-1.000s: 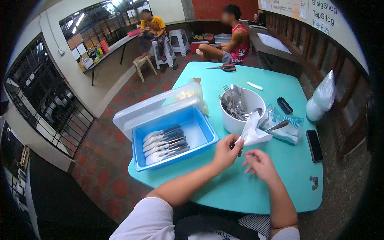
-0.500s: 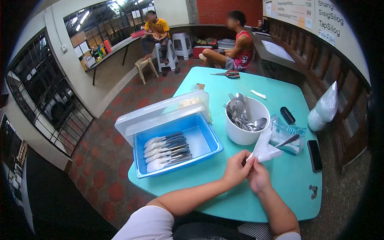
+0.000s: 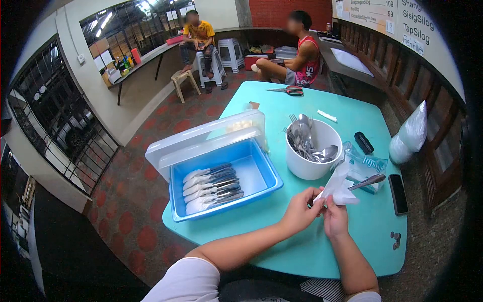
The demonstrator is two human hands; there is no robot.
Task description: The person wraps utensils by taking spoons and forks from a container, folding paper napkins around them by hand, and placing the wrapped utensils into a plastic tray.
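Observation:
A white napkin [image 3: 336, 190] is pinched between my left hand [image 3: 302, 209] and my right hand [image 3: 335, 217], in front of the white bucket. From the napkin's right side sticks a metal utensil handle [image 3: 368, 181]; its other end is hidden in the paper. Spoons and forks [image 3: 308, 141] stand in the white bucket [image 3: 308, 168]. A teal tissue pack [image 3: 370, 166] lies just beyond the napkin. To the left, the blue tub [image 3: 261, 178] holds a row of napkin-wrapped utensils [image 3: 209, 187], its clear lid [image 3: 201, 138] tilted up behind them.
On the turquoise table [image 3: 282, 256] are red-handled scissors [image 3: 288, 90], a white strip [image 3: 327, 116], a black object [image 3: 364, 143], a phone [image 3: 398, 195], coins [image 3: 396, 240] and a plastic-wrapped bundle [image 3: 408, 133]. Two people [image 3: 200, 38] [image 3: 303, 53] sit beyond the table.
My right hand has come up to the napkin, which both hands now hold. The napkin and the utensil have shifted slightly right, and the napkin's loose part has folded over.

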